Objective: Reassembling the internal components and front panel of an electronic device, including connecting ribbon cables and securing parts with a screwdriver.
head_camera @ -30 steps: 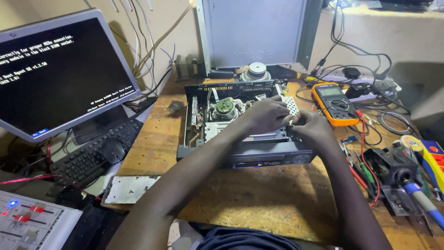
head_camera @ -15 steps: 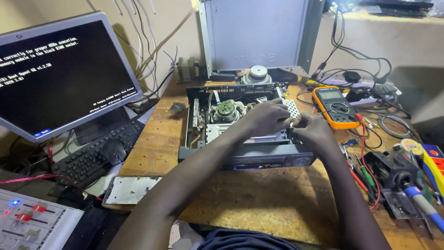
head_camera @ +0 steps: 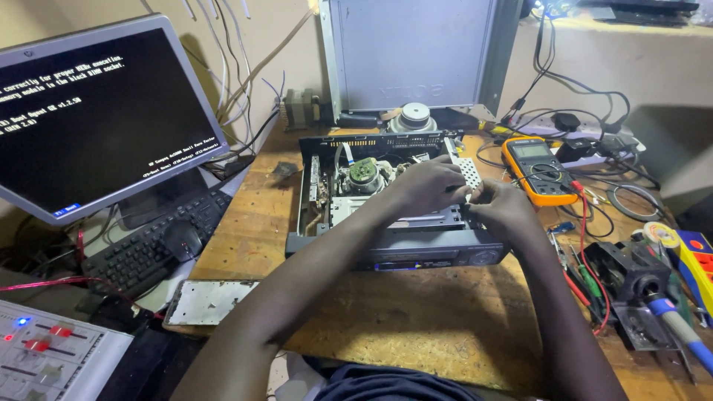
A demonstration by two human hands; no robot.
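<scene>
Your left hand (head_camera: 429,186) and right hand (head_camera: 505,210) met over the opened video recorder (head_camera: 386,200) at the middle of the wooden workbench (head_camera: 416,334), fingers curled narrow and pinching a small pale part (head_camera: 469,196) between them, just above the deck's right side. The recorder sat lid-off, its round drum (head_camera: 364,172) exposed on the far left of the chassis. An orange multimeter (head_camera: 536,169) lay just right of it, with red leads trailing nearer. A monitor (head_camera: 96,119) showing white text on black stood at the far left above a black keyboard (head_camera: 141,249) and mouse (head_camera: 182,239). A grey metal plate (head_camera: 208,301) lay at the bench's near-left edge.
</scene>
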